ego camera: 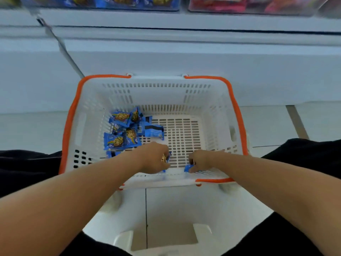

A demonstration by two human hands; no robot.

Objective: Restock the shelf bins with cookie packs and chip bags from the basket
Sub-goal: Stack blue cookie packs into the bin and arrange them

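A white basket (92, 111) with orange handles stands on the floor before me. Several blue cookie packs (125, 132) lie heaped in its far left part. Both my hands reach down inside its near side. My left hand (155, 159) is closed around a blue cookie pack, of which only a sliver shows at the fingers. My right hand (201, 160) grips another blue cookie pack (188, 168) near the front wall. At the top edge, a shelf bin (129, 2) holds blue cookie packs and a second bin (239, 4) holds red and pink bags.
The white shelf base (184, 58) rises right behind the basket. A thin grey rod (64, 50) slants down its left side. My dark-clothed knees (304, 152) flank the basket on the pale tiled floor (267, 124).
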